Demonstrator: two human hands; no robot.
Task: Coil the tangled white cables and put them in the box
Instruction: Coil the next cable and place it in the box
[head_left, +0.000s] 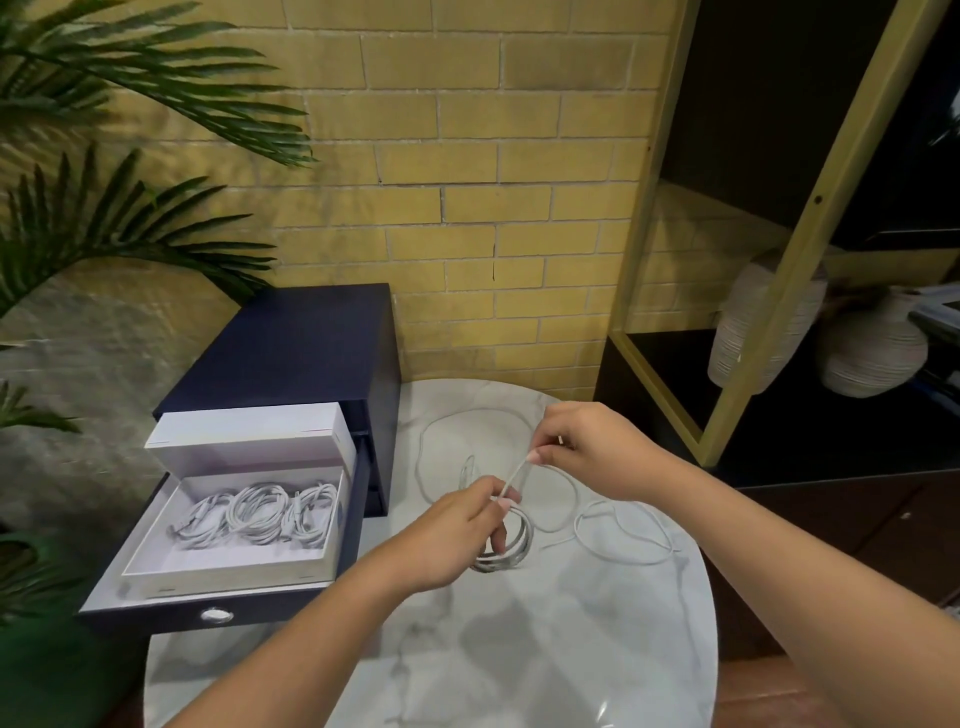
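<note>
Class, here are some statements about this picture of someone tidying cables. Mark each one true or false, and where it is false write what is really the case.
1. The left hand holds a coil of white cable. True.
2. The white box holds no cables. False: several coiled cables already lie in it.
3. The right hand pinches a strand that runs to the coil. True.
4. The drawer of the dark blue cabinet is pushed shut. False: it is pulled out, with the box sitting in it.
5. Some loose cable lies on the marble table. True.
</note>
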